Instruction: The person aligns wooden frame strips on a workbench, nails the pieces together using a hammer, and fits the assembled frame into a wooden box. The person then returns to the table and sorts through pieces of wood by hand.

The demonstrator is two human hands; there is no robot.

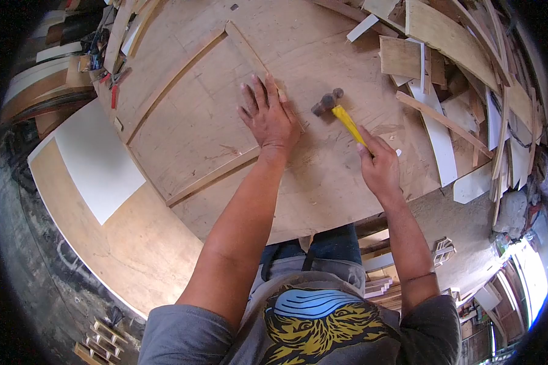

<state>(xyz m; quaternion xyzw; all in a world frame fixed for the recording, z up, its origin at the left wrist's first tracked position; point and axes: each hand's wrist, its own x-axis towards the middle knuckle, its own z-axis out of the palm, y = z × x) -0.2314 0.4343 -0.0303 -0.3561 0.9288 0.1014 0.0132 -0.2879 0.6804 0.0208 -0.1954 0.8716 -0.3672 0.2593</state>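
Note:
A frame of thin wooden strips (pixel 175 79) lies flat on a plywood work surface (pixel 323 176). My left hand (pixel 269 115) rests on the frame's right side, fingers stretched forward and a little apart; the palm hides part of the strip and the near right corner. In my right hand (pixel 380 163) is a ball-peen hammer (pixel 347 123), gripped by its yellow handle. The dark hammer head is to the right of the frame and apart from it, over the work surface. Whether the left fingers pinch a nail cannot be seen.
Scrap boards and strips (pixel 438 115) are heaped along the right side. A curved panel with a white sheet (pixel 97 164) lies at the left. Red-handled tools (pixel 114 95) sit near the far left edge, beside stacked boards (pixel 55 85). Small wooden frames (pixel 103 340) stand at lower left.

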